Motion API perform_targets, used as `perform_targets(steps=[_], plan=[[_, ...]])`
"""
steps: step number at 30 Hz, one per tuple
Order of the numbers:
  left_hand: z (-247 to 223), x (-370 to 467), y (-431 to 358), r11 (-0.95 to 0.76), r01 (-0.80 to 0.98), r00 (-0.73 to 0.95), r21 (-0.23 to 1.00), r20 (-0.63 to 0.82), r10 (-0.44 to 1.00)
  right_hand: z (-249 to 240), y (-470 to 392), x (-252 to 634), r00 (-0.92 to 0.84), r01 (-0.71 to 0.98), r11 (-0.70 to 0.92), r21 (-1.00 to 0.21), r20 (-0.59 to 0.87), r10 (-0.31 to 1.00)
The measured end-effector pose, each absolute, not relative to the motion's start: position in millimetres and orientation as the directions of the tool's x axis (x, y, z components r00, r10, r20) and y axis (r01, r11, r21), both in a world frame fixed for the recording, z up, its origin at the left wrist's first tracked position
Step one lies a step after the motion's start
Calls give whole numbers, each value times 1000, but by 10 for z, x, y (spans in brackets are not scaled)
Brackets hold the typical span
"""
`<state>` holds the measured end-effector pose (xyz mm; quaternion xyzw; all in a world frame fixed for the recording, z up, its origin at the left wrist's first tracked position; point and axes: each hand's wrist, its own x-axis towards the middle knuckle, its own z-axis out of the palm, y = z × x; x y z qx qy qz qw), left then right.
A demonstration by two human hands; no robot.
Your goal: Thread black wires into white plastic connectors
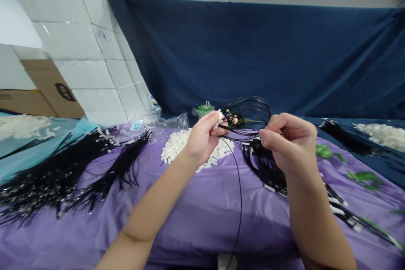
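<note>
My left hand (205, 137) is closed around a white connector (219, 118) from which several thin black wires (249, 101) fan out. The wires arch over to my right hand (289, 139), whose thumb and forefinger are pinched together at their far ends. Which wires sit in that pinch is hard to make out. One loose black wire (239, 185) hangs down below my left hand. Behind that hand lies a pile of small white connectors (174, 145). Under my right hand is a bundle of black wires (262, 164) with white ends.
Large black wire bundles (60, 168) lie at left on the purple cloth (196, 206). White boxes (82, 42) are stacked behind, beside a blue curtain (253, 50). Clear plastic bags (158, 120) lie at the back. More white connectors (384, 135) are at far right.
</note>
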<state>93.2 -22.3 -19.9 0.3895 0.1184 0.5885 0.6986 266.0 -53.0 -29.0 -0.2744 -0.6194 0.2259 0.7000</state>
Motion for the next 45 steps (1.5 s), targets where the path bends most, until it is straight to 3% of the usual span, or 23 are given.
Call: perform_targets(steps=[15,20,22,27,31,33,38,45], plan=[[-196,905,-218,-105,-683,228,722,348,910,-297,-524,2710,69,-5,692,-722,690,720],[-192,900,-215,-175,-636,195,752,375,906,-265,-578,2730,27,187,718,-671,734,679],[-197,907,-222,-200,-596,190,778,379,906,-256,-606,2724,-12,368,741,-562,794,608],[-222,966,-278,-225,-502,216,835,372,903,-310,-629,2620,-246,738,675,-29,919,308],[-244,994,-291,-225,-485,243,845,377,894,-361,-632,2520,-312,854,499,146,911,269],[-249,993,-281,-236,-488,227,840,383,895,-360,-631,2504,-304,854,505,126,909,286],[-251,996,-275,-250,-492,197,834,386,901,-338,-622,2523,-236,778,623,-80,882,408],[-270,1000,-295,-306,-465,214,831,441,871,-348,-615,2535,-199,717,669,-194,863,464]])
